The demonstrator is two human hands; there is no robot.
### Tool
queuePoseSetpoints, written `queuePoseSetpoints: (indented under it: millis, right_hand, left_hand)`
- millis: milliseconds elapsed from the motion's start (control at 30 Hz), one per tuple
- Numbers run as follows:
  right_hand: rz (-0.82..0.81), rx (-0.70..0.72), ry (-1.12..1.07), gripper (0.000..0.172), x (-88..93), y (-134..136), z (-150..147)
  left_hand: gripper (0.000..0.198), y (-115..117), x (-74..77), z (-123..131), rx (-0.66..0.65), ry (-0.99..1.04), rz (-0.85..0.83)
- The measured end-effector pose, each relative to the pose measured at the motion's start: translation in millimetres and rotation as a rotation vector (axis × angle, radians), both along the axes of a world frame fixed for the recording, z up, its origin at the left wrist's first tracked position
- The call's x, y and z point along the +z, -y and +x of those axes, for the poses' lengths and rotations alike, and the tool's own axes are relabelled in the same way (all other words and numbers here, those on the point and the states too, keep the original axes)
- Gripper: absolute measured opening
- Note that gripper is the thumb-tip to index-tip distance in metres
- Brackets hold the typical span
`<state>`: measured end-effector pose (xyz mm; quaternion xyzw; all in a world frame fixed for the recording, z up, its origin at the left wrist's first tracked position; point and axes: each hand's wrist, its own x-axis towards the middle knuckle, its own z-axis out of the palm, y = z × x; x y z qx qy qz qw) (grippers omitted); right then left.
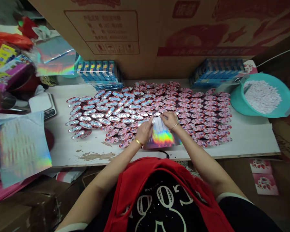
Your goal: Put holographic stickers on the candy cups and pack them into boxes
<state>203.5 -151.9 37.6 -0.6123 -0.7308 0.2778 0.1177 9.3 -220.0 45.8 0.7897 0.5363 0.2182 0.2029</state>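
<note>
A shiny rainbow-reflecting sheet (163,137) with pale elongated shapes on it lies near the front edge of the table. My left hand (145,130) is closed at its left side, thumb and fingers pointing to the sheet's far edge. At the far right corner of the sheet, my right hand (169,120) has its fingers pinched together; what is between them is too small to make out. Close rows of small oval-topped packs (198,115) surround both hands. Those on the right have pink tops, while many packs on the left (123,115) have silvery tops.
A turquoise basin (288,100) of small white pieces stands at the right end of the white table (253,135). Blue boxes (98,74) line the back, before a large carton (145,38). On the left are a scale (42,103) and another shiny sheet (24,145).
</note>
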Motion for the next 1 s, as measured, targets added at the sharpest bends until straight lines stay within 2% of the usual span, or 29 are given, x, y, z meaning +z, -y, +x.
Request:
queuePoseSetpoints:
  millis: [133,233,300,367,433,500,567,667,800,1000]
  right_hand:
    - [0.098,-0.022,0.084,0.024,-2.0,1.6,10.5]
    - [0.171,-0.112,-0.075,0.038,5.1,17.1,-7.5]
    - [0.085,-0.168,-0.328,0.047,10.6,33.7,-35.7]
    - [-0.094,-0.188,-0.584,0.052,13.6,51.6,-71.2]
    - [-0.269,-0.176,-0.751,0.05,13.1,66.6,-105.7]
    - [-0.361,-0.175,-0.826,0.045,10.2,75.4,-132.6]
    - [-0.366,-0.18,-0.81,0.039,6.7,77.2,-149.9]
    - [-0.266,-0.109,-0.579,0.029,3.2,70.0,-162.8]
    - [-0.128,0.098,-0.174,0.02,0.1,55.8,-172.2]
    - [-0.027,0.307,0.046,0.021,-7.3,47.5,-182.1]
  left_hand:
    - [0.074,10.2,17.3,-6.1,0.231,0.457,-0.062]
    - [0.079,14.2,31.1,-25.2,0.466,0.721,-0.124]
    - [0.082,17.1,38.1,-43.8,0.601,0.842,-0.146]
    - [0.084,22.0,41.7,-63.8,0.706,0.919,-0.164]
    - [0.086,28.7,41.2,-82.3,0.779,0.952,-0.192]
    - [0.086,36.0,36.7,-97.5,0.826,0.954,-0.222]
    - [0.084,42.1,29.0,-109.1,0.858,0.935,-0.238]
    - [0.083,47.9,13.7,-122.0,0.901,0.869,-0.235]
    - [0.082,52.1,-7.2,-133.3,0.923,0.654,-0.221]
    - [0.08,58.0,-26.2,-136.9,0.917,0.313,-0.203]
